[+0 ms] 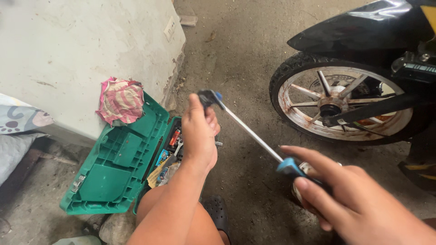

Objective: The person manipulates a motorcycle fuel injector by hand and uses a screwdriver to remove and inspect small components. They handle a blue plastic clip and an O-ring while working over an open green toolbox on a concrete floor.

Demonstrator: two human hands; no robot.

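Left hand point(198, 136) pinching head of long chrome ratchet wrench with blue-black handle point(245, 129) | right hand point(349, 199) closed around handle, forefinger extended | wrench held over concrete floor point(236, 59), between open green plastic toolbox point(118, 159) and rusty spoked motorcycle wheel point(338, 106) | risk: loose fingertip pinch likely slipping off head, wrench dropping.

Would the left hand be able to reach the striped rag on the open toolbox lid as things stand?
Probably yes, once it lets go. The left hand grips the head of the ratchet wrench just right of the green toolbox, and nothing lies between it and the striped rag on the lid.
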